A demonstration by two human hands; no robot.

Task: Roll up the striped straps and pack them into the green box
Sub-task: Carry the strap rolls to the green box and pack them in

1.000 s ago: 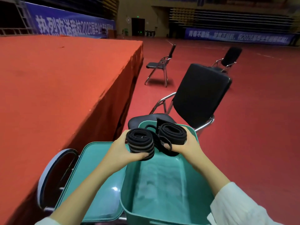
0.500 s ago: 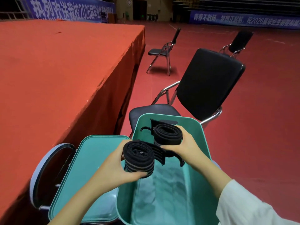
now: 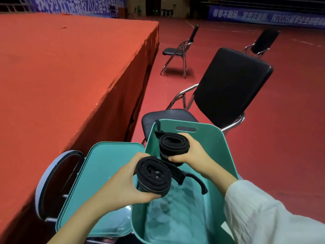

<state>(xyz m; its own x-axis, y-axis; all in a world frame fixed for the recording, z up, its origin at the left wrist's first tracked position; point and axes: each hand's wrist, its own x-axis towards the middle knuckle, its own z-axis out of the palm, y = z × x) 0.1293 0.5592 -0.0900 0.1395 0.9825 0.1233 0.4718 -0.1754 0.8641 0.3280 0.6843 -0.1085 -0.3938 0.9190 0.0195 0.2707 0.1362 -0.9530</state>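
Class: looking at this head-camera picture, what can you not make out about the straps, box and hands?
Head view only.
- green box: near end cut off by the bottom edge.
- loose strap tail: its parent roll hidden behind the left strap roll.
- right hand: palm hidden by the right strap roll.

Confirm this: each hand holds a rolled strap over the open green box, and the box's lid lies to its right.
One error: the head view shows the lid lying left of the green box, not right. The left hand does hold one rolled strap and the right hand the other strap over it.
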